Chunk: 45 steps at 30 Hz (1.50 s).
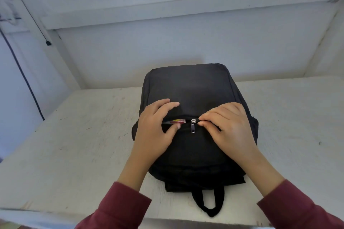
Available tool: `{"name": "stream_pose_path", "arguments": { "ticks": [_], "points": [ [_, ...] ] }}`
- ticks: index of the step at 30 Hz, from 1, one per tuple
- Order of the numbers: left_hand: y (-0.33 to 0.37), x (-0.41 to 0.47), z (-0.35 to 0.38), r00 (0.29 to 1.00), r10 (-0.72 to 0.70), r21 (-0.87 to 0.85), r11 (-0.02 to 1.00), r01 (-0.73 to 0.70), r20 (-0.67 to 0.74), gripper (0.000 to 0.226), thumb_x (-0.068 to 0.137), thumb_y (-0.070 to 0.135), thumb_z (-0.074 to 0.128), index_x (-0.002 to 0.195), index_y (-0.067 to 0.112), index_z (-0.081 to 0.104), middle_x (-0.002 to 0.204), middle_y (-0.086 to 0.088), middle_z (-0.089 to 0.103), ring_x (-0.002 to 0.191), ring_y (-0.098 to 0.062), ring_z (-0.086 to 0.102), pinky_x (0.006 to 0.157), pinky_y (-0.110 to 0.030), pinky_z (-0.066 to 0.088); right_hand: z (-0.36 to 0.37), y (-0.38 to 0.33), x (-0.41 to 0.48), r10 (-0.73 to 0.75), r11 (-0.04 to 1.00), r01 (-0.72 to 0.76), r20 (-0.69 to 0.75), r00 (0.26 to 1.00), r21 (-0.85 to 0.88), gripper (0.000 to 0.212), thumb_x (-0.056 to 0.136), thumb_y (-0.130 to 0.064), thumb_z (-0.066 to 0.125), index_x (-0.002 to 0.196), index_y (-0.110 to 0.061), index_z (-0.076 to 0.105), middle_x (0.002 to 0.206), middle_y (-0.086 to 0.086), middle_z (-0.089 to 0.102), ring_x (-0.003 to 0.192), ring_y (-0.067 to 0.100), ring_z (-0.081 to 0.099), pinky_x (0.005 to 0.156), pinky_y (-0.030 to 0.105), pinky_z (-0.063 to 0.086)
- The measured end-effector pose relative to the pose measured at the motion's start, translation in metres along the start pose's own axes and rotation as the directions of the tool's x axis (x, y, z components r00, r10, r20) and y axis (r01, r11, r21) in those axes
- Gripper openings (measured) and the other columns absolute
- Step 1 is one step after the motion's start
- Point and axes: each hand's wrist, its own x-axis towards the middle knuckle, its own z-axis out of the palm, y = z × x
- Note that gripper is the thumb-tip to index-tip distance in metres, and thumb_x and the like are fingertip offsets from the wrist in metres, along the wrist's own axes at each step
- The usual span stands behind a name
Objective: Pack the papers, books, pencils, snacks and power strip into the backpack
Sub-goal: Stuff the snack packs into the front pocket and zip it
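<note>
Whitish tabletop (74, 145) under + all round right hand (227, 128) grip; scuffed, dark specks. Beyond grip: pale bluish-white back wall (186, 48), horiz. shelf (186, 8) above it. Far R of grip: side wall (331, 42), angled in. Far L of grip: white post (61, 65) w/ thin black cable (28, 7) ending in small plug; thicker dark cable (23, 74) hanging further L. Light soft, even, cool.

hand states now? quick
Left hand: open, fingers resting on the backpack, thumb at the snack wrapper.
Right hand: pinching the backpack beside the zipper pull.
</note>
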Motion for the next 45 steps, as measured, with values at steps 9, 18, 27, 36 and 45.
{"name": "stream_pose_path", "arguments": {
  "ticks": [9, 18, 27, 36, 45],
  "points": [
    [0.018, -0.028, 0.009, 0.951, 0.116, 0.085, 0.992, -0.095, -0.286, 0.019, 0.079, 0.038, 0.065, 0.075, 0.019, 0.061, 0.073, 0.008, 0.055, 0.073, -0.005, 0.044, 0.065, -0.026, 0.039, -0.004, 0.0, 0.004, -0.011, 1.0, 0.011, -0.03, 0.999, 0.012, 0.006, 0.083, -0.02, 0.07, 0.08, -0.015, 0.073, 0.08, -0.005, 0.069, 0.078, 0.017, 0.061, 0.082, 0.029, 0.039],
    [0.037, -0.016, 0.023, 0.963, 0.085, 0.162, 0.986, -0.044, -0.254, 0.023, 0.081, 0.041, 0.063, 0.072, 0.019, 0.063, 0.065, 0.009, 0.056, 0.062, -0.009, 0.043, 0.053, -0.023, 0.037, -0.004, 0.0, 0.005, -0.016, 1.0, 0.017, -0.04, 0.999, 0.015, 0.007, 0.084, -0.02, 0.069, 0.081, -0.014, 0.073, 0.081, -0.004, 0.069, 0.078, 0.018, 0.061, 0.08, 0.03, 0.04],
    [0.025, -0.022, 0.006, 0.981, -0.009, 0.127, 0.991, 0.034, -0.196, 0.015, 0.083, 0.018, 0.067, 0.071, 0.017, 0.059, 0.066, 0.009, 0.052, 0.067, -0.007, 0.039, 0.058, -0.013, 0.03, -0.002, 0.0, 0.002, 0.01, 1.0, -0.01, -0.035, 0.999, 0.013, 0.007, 0.084, -0.021, 0.069, 0.082, -0.015, 0.073, 0.082, -0.006, 0.069, 0.08, 0.017, 0.061, 0.083, 0.029, 0.039],
    [-0.017, -0.039, -0.039, 0.931, -0.303, 0.149, 0.93, 0.335, -0.203, 0.016, 0.078, 0.018, 0.072, 0.068, 0.02, 0.06, 0.067, 0.01, 0.055, 0.069, -0.013, 0.047, 0.057, -0.014, 0.028, 0.001, 0.0, -0.003, 0.035, 0.999, -0.035, -0.044, 0.998, 0.007, 0.008, 0.083, -0.022, 0.068, 0.083, -0.016, 0.073, 0.082, -0.006, 0.069, 0.082, 0.014, 0.06, 0.085, 0.026, 0.037],
    [0.0, -0.028, -0.019, 0.989, -0.05, 0.198, 0.977, 0.078, -0.14, 0.027, 0.082, 0.018, 0.051, 0.105, 0.02, 0.065, 0.112, 0.002, 0.062, 0.099, -0.014, 0.053, 0.086, -0.023, 0.034, -0.009, 0.005, -0.015, 0.279, 0.957, -0.282, 0.051, 0.959, 0.071, 0.023, 0.086, -0.031, 0.054, 0.101, -0.021, 0.068, 0.099, -0.007, 0.064, 0.097, 0.01, 0.052, 0.087, 0.026, 0.037]
  ]
}}
